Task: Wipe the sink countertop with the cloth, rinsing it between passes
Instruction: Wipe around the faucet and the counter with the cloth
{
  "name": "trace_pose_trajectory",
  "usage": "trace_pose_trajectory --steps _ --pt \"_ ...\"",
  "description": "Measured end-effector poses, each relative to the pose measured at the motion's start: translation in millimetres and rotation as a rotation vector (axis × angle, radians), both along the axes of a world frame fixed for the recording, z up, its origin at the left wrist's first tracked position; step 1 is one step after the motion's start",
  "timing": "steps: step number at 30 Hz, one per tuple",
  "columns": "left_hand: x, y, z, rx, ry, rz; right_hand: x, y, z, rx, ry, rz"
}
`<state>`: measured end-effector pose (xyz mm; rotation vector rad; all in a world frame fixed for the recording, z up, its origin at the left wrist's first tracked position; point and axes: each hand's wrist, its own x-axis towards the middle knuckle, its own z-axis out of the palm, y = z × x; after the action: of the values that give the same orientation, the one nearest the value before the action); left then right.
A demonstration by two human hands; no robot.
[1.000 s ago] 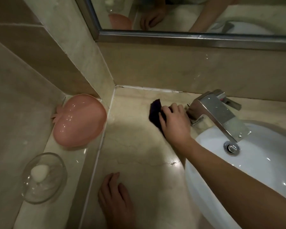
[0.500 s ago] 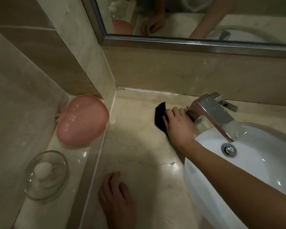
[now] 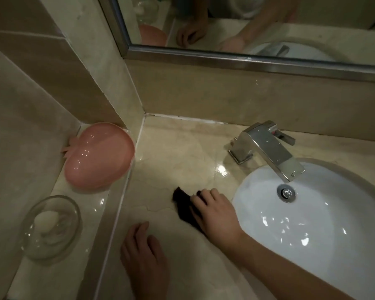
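- The wiping pass is under way: the right hand (image 3: 214,215) lies flat on the dark cloth (image 3: 185,205), fingers (image 3: 200,200) stretched out and pressing it onto the bench (image 3: 178,152), just left of the white basin (image 3: 325,224).
- The left hand (image 3: 143,254) rests on the bench near its front edge, fingers loosely spread and holding nothing; I'd say it is only bracing.
- A wet sheen shows between the cloth and the chrome faucet (image 3: 266,148), so that strip looks done, by my guess.
- Next, I'd judge, comes either another stroke across the dry-looking stretch toward the left, or gathering the cloth and lifting it under the spout for a rinse; no water is running that I can see.
- Room to move: the bench to the left ends at a raised ledge (image 3: 91,208) carrying a pink fruit-shaped dish (image 3: 97,156) and a glass soap dish (image 3: 50,226); the step-up will stop a flat stroke.
- The back is bounded by the wall below the mirror (image 3: 247,24); the basin rim curves close on the right.
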<state>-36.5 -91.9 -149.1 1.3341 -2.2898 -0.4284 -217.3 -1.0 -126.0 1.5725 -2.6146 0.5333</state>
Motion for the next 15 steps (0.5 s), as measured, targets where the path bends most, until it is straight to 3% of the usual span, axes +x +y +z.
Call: trace_pose_trajectory --steps 4,6,10,12,13,15 --pt "-0.5 -0.1 6.5 0.069 -0.008 -0.021 -54.6 0.0 3.2 -0.007 0.026 -0.361" --pt "-0.4 0.9 8.3 0.09 -0.003 -0.026 -40.4 4.2 1.3 -0.028 0.018 -0.422" --pt "-0.4 -0.2 9.2 0.047 0.014 -0.043 50.0 41.3 4.6 -0.003 -0.03 -0.011" --pt "0.3 -1.3 8.2 0.027 0.01 -0.033 34.9 52.7 3.2 0.013 -0.053 0.033" --pt "0.0 -1.6 7.5 0.023 0.008 -0.027 12.3 53.0 -1.0 0.021 -0.055 -0.041" --pt "-1.9 -0.8 7.3 0.009 0.007 -0.019 -41.1 51.9 -1.9 -0.033 -0.149 -0.391"
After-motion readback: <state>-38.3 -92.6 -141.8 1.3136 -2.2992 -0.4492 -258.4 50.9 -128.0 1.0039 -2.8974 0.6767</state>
